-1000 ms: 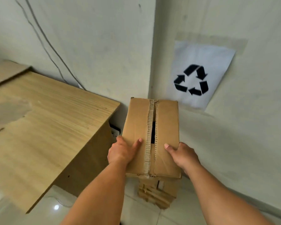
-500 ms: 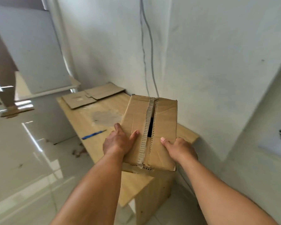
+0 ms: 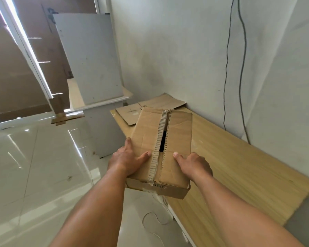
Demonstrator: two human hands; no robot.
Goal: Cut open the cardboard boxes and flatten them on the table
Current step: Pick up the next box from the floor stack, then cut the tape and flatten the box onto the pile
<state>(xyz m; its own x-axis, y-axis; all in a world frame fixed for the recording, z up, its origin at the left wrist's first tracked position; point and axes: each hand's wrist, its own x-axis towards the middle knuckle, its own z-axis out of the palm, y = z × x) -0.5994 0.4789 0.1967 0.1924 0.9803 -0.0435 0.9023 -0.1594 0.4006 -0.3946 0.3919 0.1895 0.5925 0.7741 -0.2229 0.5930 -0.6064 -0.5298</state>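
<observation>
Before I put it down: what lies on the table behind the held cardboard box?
Some flattened cardboard pieces lie at the far end of the table. The cardboard box hides their near edge and the surface beneath it.

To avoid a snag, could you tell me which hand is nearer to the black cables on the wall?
Right. The right hand grips the cardboard box on the side facing the wall, where the cables hang; the left hand grips the opposite side, farther from them.

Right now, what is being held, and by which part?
A cardboard box, at its near end: left hand on one side, right hand on the other, thumbs on top.
</observation>
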